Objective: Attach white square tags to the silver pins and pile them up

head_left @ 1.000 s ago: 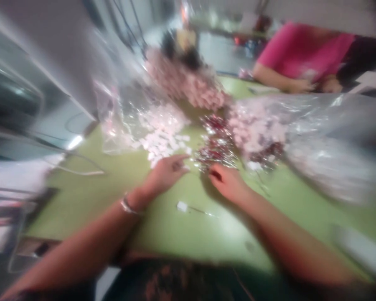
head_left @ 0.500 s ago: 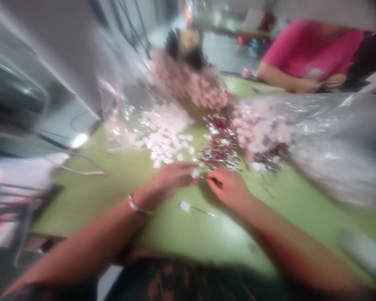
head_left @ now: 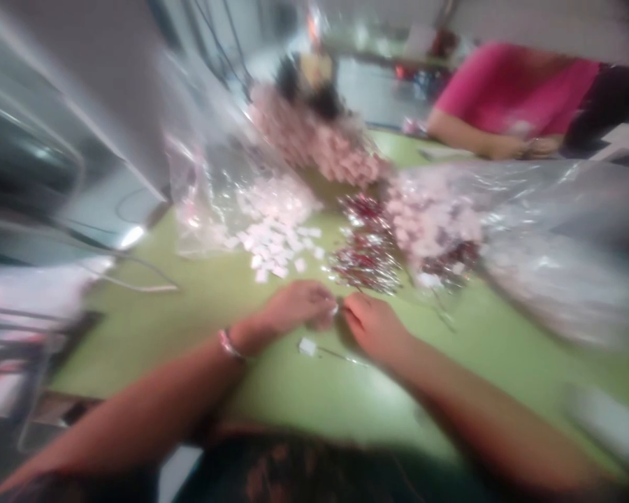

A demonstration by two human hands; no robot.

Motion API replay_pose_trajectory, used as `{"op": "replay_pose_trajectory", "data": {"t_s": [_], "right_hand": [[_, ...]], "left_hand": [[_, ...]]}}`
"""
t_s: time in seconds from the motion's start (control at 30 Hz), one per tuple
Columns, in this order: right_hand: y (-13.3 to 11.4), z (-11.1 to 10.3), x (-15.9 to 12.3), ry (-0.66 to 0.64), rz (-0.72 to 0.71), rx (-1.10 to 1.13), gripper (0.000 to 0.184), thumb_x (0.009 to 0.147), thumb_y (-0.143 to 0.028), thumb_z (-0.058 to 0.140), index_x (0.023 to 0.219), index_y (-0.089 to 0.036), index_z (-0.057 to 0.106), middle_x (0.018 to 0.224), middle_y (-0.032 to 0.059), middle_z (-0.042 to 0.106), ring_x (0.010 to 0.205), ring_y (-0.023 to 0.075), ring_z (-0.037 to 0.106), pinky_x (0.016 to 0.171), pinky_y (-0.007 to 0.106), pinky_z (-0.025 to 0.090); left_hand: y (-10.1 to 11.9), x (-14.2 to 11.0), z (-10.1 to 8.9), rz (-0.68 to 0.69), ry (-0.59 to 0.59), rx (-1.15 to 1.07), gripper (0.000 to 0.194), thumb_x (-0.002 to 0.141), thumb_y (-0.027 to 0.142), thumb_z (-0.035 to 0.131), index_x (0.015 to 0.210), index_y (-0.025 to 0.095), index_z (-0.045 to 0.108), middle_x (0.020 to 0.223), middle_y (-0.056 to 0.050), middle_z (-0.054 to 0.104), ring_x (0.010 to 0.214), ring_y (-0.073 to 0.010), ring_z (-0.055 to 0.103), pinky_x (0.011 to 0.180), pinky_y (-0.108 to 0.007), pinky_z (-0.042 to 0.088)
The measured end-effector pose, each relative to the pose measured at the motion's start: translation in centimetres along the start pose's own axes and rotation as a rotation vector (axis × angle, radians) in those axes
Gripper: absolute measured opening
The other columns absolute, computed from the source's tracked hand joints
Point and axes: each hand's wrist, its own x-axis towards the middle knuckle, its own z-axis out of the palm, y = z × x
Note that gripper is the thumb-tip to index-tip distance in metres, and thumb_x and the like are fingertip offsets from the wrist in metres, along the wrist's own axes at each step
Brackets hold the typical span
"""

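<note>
The picture is blurred. My left hand [head_left: 296,307] and my right hand [head_left: 372,325] meet fingertip to fingertip over the green table [head_left: 314,391], both with fingers pinched on a tiny pale piece between them that I cannot name. Just beyond them lies a heap of shiny red and silver bits [head_left: 367,255] and a scatter of small white pieces [head_left: 280,244]. One white piece with a thin wire [head_left: 308,346] lies on the table below my hands.
Clear plastic bags of pink-white pieces lie at the left [head_left: 214,188], the back [head_left: 319,143] and the right [head_left: 529,230]. A person in a pink top [head_left: 508,87] leans on the far right of the table. A grey machine [head_left: 42,161] stands at the left.
My left hand drew back from the white pieces towards me and closed. My right hand moved in, and the two hands now pinch together.
</note>
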Motion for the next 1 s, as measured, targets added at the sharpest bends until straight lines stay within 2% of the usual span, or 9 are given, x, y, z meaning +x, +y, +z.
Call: {"op": "replay_pose_trajectory", "data": {"t_s": [0.13,0.2,0.27,0.37,0.43,0.53,0.63,0.83,1.0], "right_hand": [[0.2,0.5,0.0,-0.042,-0.007,0.116,0.015,0.089,-0.016,0.048,0.075,-0.017,0.054,0.069,0.0010,0.056,0.062,0.0117,0.047,0.057,0.024,0.030],[0.0,0.2,0.0,-0.091,0.000,0.106,0.016,0.087,-0.016,0.050,0.071,-0.017,0.053,0.067,0.0002,0.054,0.059,0.0111,0.045,0.056,0.024,0.029],[-0.5,-0.4,0.0,-0.175,-0.008,0.121,0.018,0.085,-0.017,0.052,0.067,-0.017,0.052,0.064,-0.0009,0.053,0.057,0.0103,0.043,0.055,0.024,0.028],[-0.8,-1.6,0.3,-0.279,-0.071,0.196,0.018,0.082,-0.019,0.056,0.065,-0.018,0.054,0.064,-0.0022,0.055,0.057,0.0097,0.045,0.056,0.023,0.031],[-0.3,-2.1,0.8,-0.213,-0.053,0.196,0.018,0.084,-0.021,0.055,0.067,-0.018,0.057,0.067,-0.0016,0.057,0.061,0.0107,0.049,0.060,0.024,0.034],[1.6,-2.2,1.9,0.053,0.151,0.018,0.020,0.090,-0.023,0.048,0.079,-0.019,0.063,0.080,0.0028,0.062,0.072,0.0146,0.054,0.064,0.027,0.036],[3.3,-1.8,2.8,0.106,0.271,-0.193,0.018,0.090,-0.028,0.051,0.087,-0.019,0.066,0.094,0.0062,0.063,0.076,0.0173,0.056,0.062,0.029,0.035],[3.5,-1.3,2.5,0.039,0.193,-0.232,0.020,0.092,-0.024,0.049,0.087,-0.019,0.067,0.094,0.0056,0.064,0.084,0.0187,0.058,0.064,0.029,0.037],[3.3,-1.8,1.8,0.151,0.055,-0.149,0.022,0.093,-0.026,0.049,0.081,-0.019,0.066,0.087,0.0054,0.064,0.081,0.0181,0.058,0.065,0.028,0.038]], "left_hand": [[0.3,-0.2,-0.2,0.010,-0.076,0.142,0.031,0.084,0.043,0.060,0.094,0.015,0.065,0.070,-0.005,0.071,0.056,-0.0121,0.064,0.054,-0.024,0.051],[0.7,-0.2,-0.4,0.046,-0.044,0.339,0.029,0.081,0.044,0.062,0.089,0.017,0.067,0.073,-0.005,0.071,0.059,-0.0133,0.063,0.054,-0.025,0.050],[1.4,-0.1,-1.0,0.129,0.136,0.588,0.032,0.078,0.048,0.065,0.091,0.019,0.069,0.082,-0.005,0.070,0.069,-0.0160,0.063,0.061,-0.028,0.050],[2.2,0.5,-2.4,0.196,0.531,0.933,0.041,0.084,0.050,0.059,0.109,0.018,0.065,0.101,-0.011,0.065,0.088,-0.0227,0.061,0.076,-0.036,0.050],[2.6,1.2,-3.2,0.141,0.619,1.144,0.041,0.089,0.047,0.053,0.110,0.014,0.064,0.105,-0.015,0.061,0.096,-0.0279,0.058,0.082,-0.041,0.048],[2.4,2.1,-3.8,0.080,0.530,1.353,0.031,0.089,0.039,0.053,0.098,0.013,0.068,0.101,-0.017,0.060,0.100,-0.0317,0.054,0.085,-0.044,0.046],[1.5,2.5,-3.9,0.124,0.498,1.374,0.024,0.091,0.028,0.051,0.097,0.014,0.068,0.096,-0.015,0.062,0.096,-0.0303,0.055,0.084,-0.043,0.046],[-0.8,2.3,-5.0,0.397,0.456,1.205,0.023,0.088,0.017,0.049,0.098,0.015,0.070,0.097,-0.011,0.069,0.097,-0.0261,0.059,0.091,-0.044,0.046],[0.1,1.0,-4.3,0.437,0.580,0.766,0.031,0.089,0.023,0.053,0.117,0.020,0.064,0.108,-0.008,0.068,0.098,-0.0216,0.062,0.091,-0.043,0.050]]}}
